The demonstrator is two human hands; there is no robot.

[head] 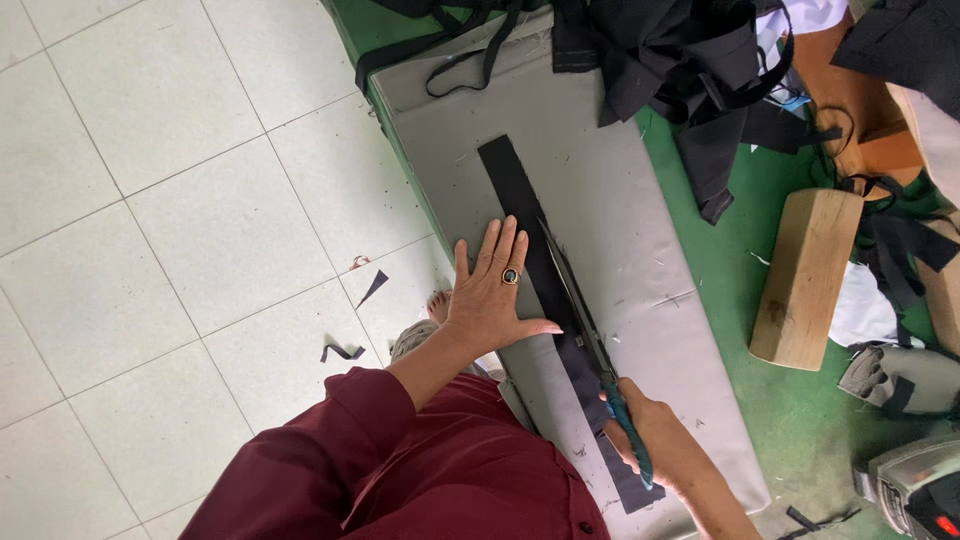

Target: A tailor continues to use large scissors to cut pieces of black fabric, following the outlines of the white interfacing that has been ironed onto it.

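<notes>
Long teal-handled steel scissors [590, 340] are gripped in the right hand [655, 440], blades laid along a narrow black fabric strip [535, 250] on a grey padded board [610, 200]. Left of the strip, the left hand [492, 295] is pressed flat, fingers spread. Beyond the strip, black cloth scraps [660, 50] are heaped.

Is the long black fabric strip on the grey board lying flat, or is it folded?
Flat. The black strip lies spread along the grey board, the left hand pressing it down, while the scissors in the right hand run along it.

A wood block [806, 275] lies on the green table [740, 270]; black scraps [345, 351] dot the tiled floor [150, 200].
</notes>
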